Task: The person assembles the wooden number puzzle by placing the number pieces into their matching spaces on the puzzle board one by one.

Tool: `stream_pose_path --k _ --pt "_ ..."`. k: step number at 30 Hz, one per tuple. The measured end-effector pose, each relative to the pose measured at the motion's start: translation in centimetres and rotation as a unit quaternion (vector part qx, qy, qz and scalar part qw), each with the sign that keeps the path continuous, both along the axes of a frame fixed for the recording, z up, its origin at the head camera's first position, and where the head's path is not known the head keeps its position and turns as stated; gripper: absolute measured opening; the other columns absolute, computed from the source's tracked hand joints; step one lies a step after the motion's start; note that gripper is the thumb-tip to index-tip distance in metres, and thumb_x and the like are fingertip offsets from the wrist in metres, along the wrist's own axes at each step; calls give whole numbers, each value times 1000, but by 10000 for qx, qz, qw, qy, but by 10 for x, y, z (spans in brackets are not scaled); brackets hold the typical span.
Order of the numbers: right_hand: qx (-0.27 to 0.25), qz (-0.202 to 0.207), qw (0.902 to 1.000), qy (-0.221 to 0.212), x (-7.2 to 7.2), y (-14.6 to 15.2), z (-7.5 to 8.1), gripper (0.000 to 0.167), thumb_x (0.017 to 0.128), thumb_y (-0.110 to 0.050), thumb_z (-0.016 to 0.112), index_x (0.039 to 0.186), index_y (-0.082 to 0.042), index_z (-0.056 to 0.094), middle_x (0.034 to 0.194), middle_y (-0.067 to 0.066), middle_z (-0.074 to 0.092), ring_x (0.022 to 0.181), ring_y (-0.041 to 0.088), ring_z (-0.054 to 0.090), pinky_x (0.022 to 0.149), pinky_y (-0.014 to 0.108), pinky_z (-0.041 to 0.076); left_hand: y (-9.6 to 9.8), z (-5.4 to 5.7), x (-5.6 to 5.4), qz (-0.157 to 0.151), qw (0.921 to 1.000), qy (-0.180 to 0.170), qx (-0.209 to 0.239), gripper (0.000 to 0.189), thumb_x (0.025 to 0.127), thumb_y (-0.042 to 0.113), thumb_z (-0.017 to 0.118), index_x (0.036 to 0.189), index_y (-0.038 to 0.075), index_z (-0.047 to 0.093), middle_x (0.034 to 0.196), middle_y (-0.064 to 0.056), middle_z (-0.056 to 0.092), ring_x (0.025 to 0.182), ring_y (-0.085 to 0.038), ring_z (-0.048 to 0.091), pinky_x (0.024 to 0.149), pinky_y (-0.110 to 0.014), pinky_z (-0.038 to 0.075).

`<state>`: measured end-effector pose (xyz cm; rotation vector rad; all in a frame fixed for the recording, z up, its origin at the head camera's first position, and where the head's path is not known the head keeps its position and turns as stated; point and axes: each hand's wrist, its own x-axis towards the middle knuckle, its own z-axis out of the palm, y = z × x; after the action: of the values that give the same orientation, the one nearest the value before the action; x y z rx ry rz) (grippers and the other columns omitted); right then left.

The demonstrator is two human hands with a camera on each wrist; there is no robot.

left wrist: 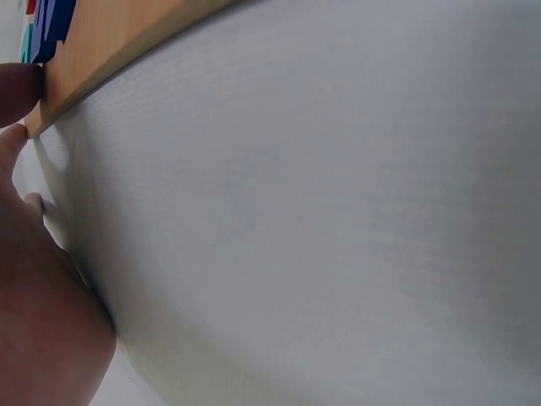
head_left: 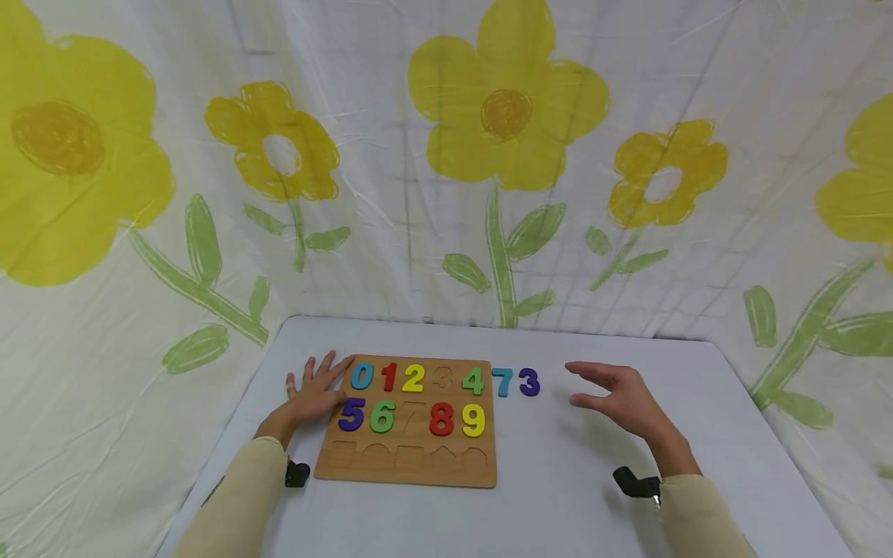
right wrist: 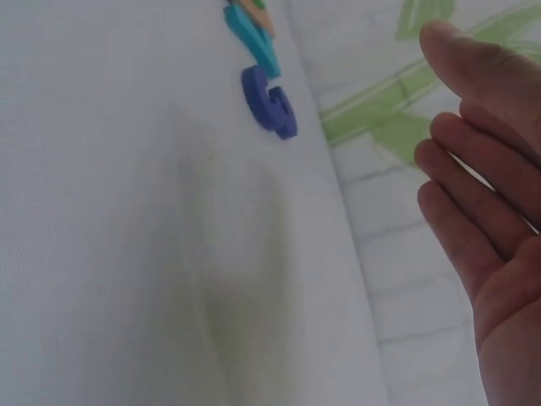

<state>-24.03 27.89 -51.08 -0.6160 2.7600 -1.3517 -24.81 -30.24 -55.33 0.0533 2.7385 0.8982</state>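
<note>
A wooden number puzzle board (head_left: 412, 476) lies flat on the table. My left hand (head_left: 314, 394) rests at its left edge, fingers spread, thumb beside the purple 5 (head_left: 352, 415). Over the table, right of the board, my right hand (head_left: 623, 395) hovers with fingers extended and thumb apart, holding nothing. Nearest to it lies a purple 3 (head_left: 529, 381), with a blue 7 (head_left: 502, 381) between that and the board's right edge. The 3 also shows in the right wrist view (right wrist: 269, 103). Bare recesses for 3 (head_left: 443, 377) and 7 (head_left: 413, 417) show in the board.
The other numbers sit in the board's two upper rows, among them the green 4 (head_left: 473, 380) and red 8 (head_left: 442, 418). Its bottom row has several unfilled shape recesses. A white-covered table (head_left: 551, 504) stands against a flower-printed curtain (head_left: 377, 256).
</note>
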Motion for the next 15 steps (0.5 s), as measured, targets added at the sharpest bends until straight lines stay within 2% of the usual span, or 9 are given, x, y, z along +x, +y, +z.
stream_pose_path --k 3,5,8,12,15 --pt "-16 70 10000 -48 -5 -2 -6 55 90 -28 91 141 -16 75 144 13 74 139 35 68 107 10 47 0 -2 0 17 10000 13 -3 86 93 23 55 174 12 27 182 -28 0 163 -59 -20 118 -80 -28" --pt "-23 105 9999 -76 -9 -4 -10 55 90 -27 92 141 -14 75 144 14 74 139 35 68 107 10 46 -2 -7 -2 5 9999 105 -5 85 93 23 55 173 13 28 182 -29 1 163 -60 -19 117 -81 -28" --pt "-14 148 9998 -97 -15 -9 -15 56 89 -25 92 141 -12 75 144 14 74 139 34 68 109 14 48 -4 -10 -2 -32 9998 181 24 84 95 25 55 174 16 29 182 -28 2 163 -60 -18 116 -82 -27" --pt "85 222 9997 -93 -23 -17 -22 58 89 -23 93 141 -10 74 144 12 74 139 33 68 115 35 54 -3 -7 0 -46 9998 150 100 84 94 26 56 174 18 30 182 -28 3 163 -59 -18 117 -82 -27" --pt "142 316 9994 -55 -29 -23 -25 58 89 -22 93 142 -8 74 144 11 75 139 34 68 115 51 52 -3 -4 1 -43 9998 161 95 84 94 26 56 173 18 31 182 -28 3 164 -59 -17 118 -82 -26"
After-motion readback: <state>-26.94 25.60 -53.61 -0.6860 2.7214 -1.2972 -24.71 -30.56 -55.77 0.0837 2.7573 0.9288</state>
